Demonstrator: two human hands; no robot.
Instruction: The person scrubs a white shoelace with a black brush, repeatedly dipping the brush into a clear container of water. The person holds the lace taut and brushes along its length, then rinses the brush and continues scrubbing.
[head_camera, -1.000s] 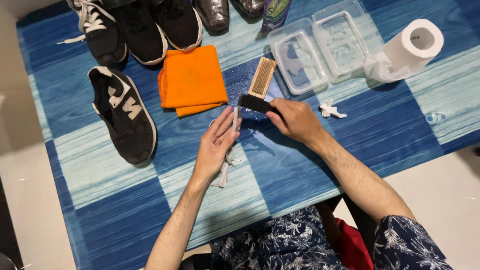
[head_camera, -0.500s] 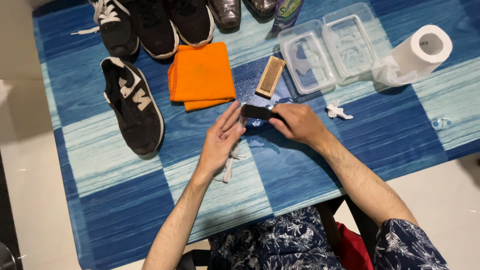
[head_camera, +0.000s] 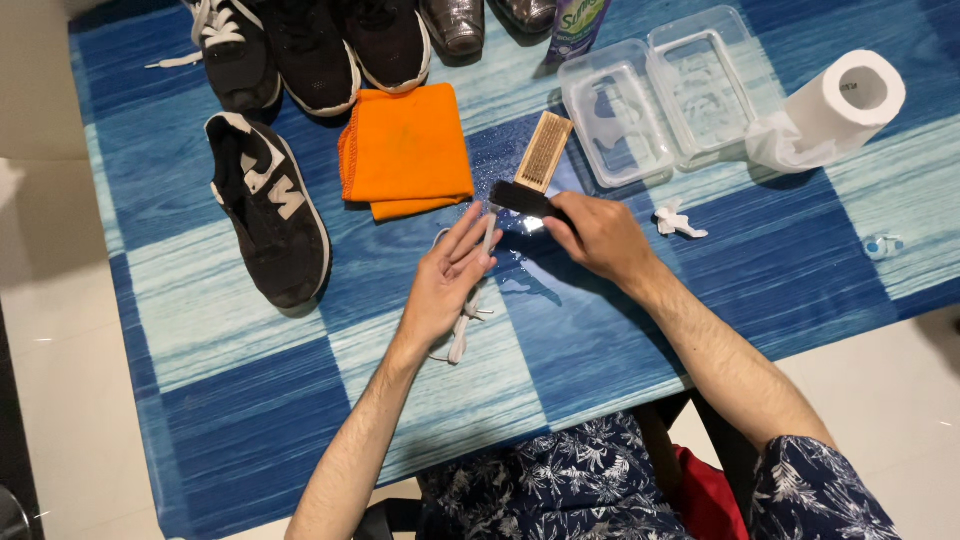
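We pinned the white shoelace (head_camera: 470, 300) flat under our left hand (head_camera: 445, 285), our right hand (head_camera: 600, 238) clamped on the black brush (head_camera: 522, 199), mid-scrub.

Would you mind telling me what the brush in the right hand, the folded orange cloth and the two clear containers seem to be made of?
The brush in the right hand looks like dark plastic, smooth with a slight sheen. The folded orange cloth seems a soft woven or microfibre fabric: matte, with stitched edges. The two clear containers appear to be thin transparent plastic, glossy, with the blue table showing through.
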